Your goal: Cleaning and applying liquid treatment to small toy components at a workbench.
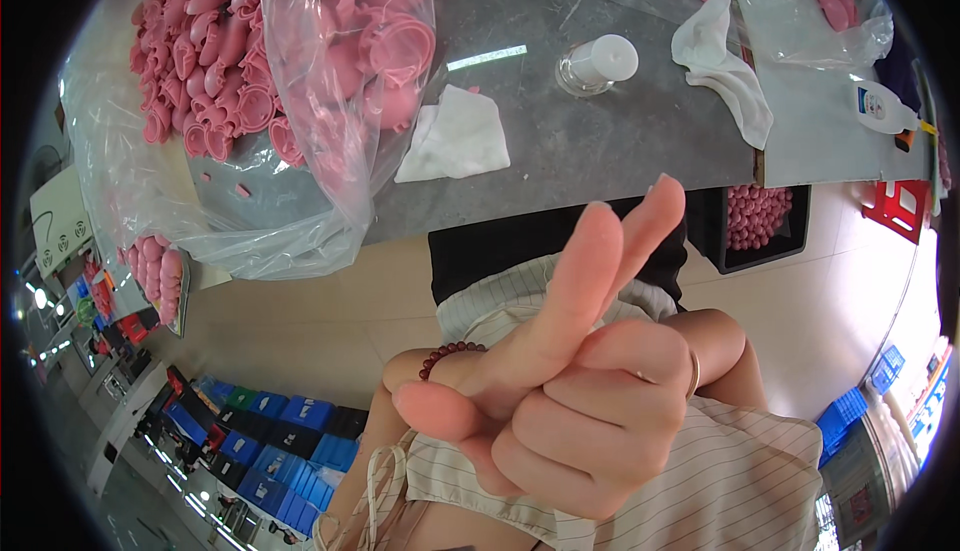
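Note:
Close before me, above my lap, my two hands overlap. My left hand (535,356), with a dark red bead bracelet (452,353) at its wrist, has its thumb and a long finger stretched out. My right hand (610,426) presses against it with several fingers curled, and another straight finger points up beside the left one. The overlap hides both palms, so anything inside the curled fingers is out of sight. Beyond them on the grey table (450,206) lie a folded white cloth (458,136) and a clear bottle with a white cap (598,63).
Pink plastic parts (215,46) heap up at the far left beside a clear plastic bag (345,61) of larger ones. Rightward lie a crumpled white cloth (725,66) and a white bottle (882,108). A black bin (795,226) of pink pieces stands below the table edge, near a red stool (897,209).

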